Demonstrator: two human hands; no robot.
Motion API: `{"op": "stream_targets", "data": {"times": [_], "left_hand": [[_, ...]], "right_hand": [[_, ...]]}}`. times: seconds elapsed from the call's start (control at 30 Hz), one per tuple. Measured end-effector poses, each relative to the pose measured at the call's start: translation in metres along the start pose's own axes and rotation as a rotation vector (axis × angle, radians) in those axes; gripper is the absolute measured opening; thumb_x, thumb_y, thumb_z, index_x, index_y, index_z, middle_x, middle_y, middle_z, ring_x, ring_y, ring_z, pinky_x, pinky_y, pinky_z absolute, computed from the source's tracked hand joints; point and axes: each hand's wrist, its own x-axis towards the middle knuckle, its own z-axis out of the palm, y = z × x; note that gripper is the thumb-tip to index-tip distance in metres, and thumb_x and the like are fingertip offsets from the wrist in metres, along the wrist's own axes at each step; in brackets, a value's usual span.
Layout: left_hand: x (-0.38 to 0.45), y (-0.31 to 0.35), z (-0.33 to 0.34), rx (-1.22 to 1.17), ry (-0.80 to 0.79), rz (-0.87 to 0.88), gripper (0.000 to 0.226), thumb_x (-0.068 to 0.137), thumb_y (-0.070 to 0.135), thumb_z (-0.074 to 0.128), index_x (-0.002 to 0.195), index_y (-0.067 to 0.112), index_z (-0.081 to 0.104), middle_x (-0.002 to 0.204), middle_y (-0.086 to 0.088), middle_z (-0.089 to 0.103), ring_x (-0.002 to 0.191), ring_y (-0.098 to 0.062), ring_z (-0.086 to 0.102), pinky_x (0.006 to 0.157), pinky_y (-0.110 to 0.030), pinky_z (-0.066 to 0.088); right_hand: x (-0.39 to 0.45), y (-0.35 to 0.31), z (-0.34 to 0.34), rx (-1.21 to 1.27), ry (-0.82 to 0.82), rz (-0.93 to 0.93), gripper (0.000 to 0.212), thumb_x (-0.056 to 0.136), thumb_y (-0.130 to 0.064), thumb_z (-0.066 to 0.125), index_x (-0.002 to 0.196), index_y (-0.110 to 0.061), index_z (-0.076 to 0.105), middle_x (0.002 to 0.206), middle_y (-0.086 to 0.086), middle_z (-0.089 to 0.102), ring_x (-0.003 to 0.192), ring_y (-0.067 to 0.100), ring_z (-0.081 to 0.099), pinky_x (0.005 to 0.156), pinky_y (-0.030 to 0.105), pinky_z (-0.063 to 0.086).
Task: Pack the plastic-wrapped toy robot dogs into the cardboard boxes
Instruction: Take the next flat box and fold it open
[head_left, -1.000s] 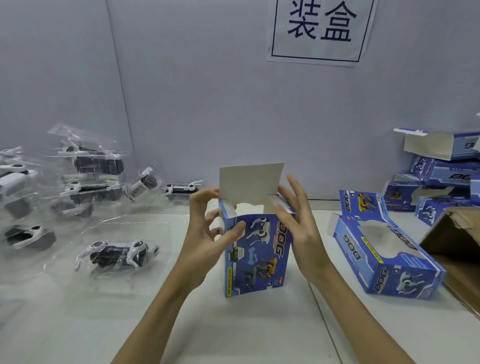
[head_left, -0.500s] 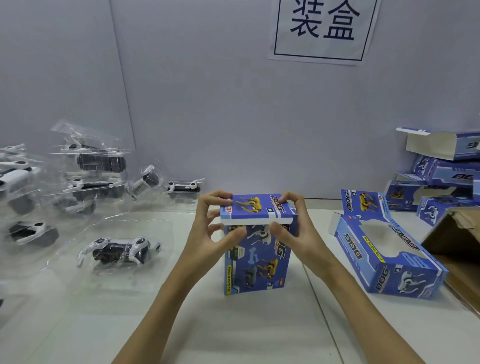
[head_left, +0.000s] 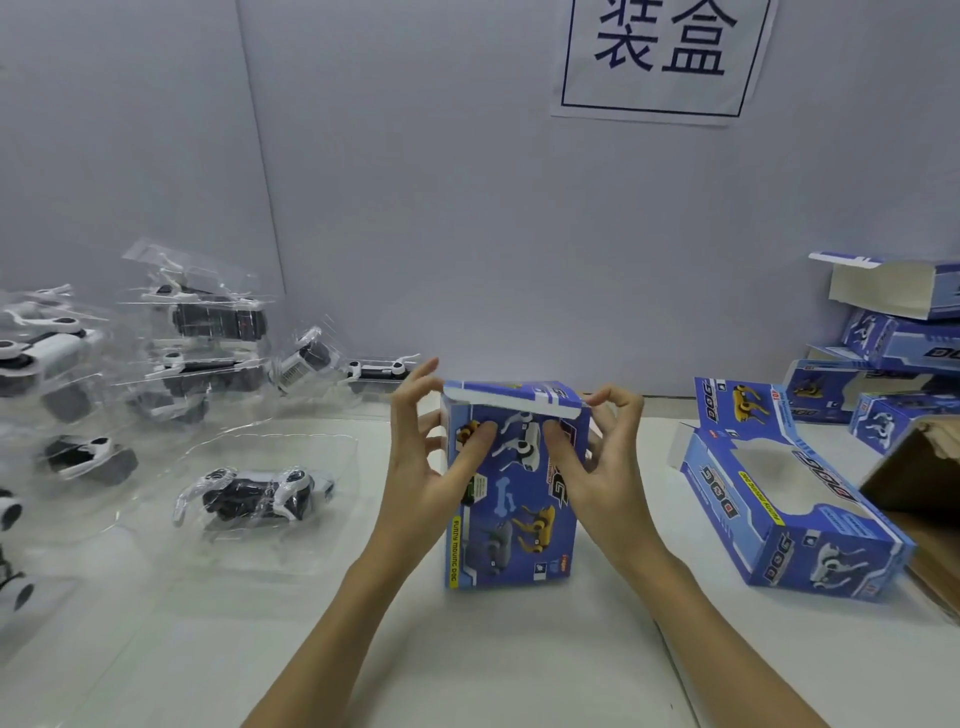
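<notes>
Lid flap now down on upright box (head_left: 511, 499), long axis vertical, between hands (head_left: 519, 457).

This looks like a packing station in a small toy factory or workshop. A plain white desk (head_left: 519, 675) stands against bare grey partition walls (head_left: 467, 208), and at the upper right of the frame a printed paper sign (head_left: 660, 57) with two large Chinese characters in a frame is stuck to the wall. At the left of the frame many toy robot dogs in clear plastic bags (head_left: 208, 332) are heaped on the desk. At the right edge, identical blue printed boxes (head_left: 898, 343) are stacked, beside a brown cardboard carton (head_left: 914, 473).
</notes>
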Motion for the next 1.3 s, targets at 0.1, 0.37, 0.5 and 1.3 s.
{"op": "stream_targets", "data": {"times": [0.1,0.37,0.5,1.3], "left_hand": [[0.001,0.000,-0.003,0.086,-0.034,0.079,0.035,0.096,0.043,0.067,0.125,0.054,0.052,0.160,0.013,0.032,0.138,-0.019,0.050,0.090,-0.028,0.058],[0.003,0.004,-0.007,0.104,-0.135,0.052,0.036,0.092,0.048,0.068,0.125,0.055,0.054,0.141,0.021,0.040,0.133,-0.013,0.050,0.084,-0.016,0.054],[0.005,0.005,-0.006,0.004,-0.138,-0.025,0.060,0.094,0.039,0.075,0.142,0.047,0.040,0.141,0.027,0.049,0.123,-0.005,0.060,0.078,-0.025,0.061],[0.000,-0.001,-0.007,0.037,-0.209,0.044,0.097,0.089,0.030,0.082,0.158,0.043,0.014,0.151,0.016,0.040,0.126,-0.014,0.063,0.091,-0.026,0.060]], "right_hand": [[0.000,0.003,-0.003,-0.051,0.004,-0.040,0.041,0.087,-0.041,0.068,0.113,-0.032,0.038,0.127,-0.025,0.062,0.123,0.014,0.066,0.073,0.030,0.064],[0.005,0.005,-0.005,-0.013,0.001,0.010,0.039,0.092,-0.030,0.062,0.126,-0.027,0.043,0.126,-0.019,0.061,0.124,0.012,0.064,0.070,0.028,0.063],[0.004,0.006,0.002,0.024,0.026,0.024,0.032,0.096,-0.032,0.058,0.124,-0.032,0.043,0.133,0.003,0.058,0.119,0.022,0.068,0.067,0.031,0.064],[0.005,0.013,-0.008,-0.150,-0.058,-0.136,0.053,0.103,-0.022,0.054,0.144,-0.046,0.031,0.116,-0.024,0.064,0.114,0.016,0.070,0.081,0.039,0.066]]}}
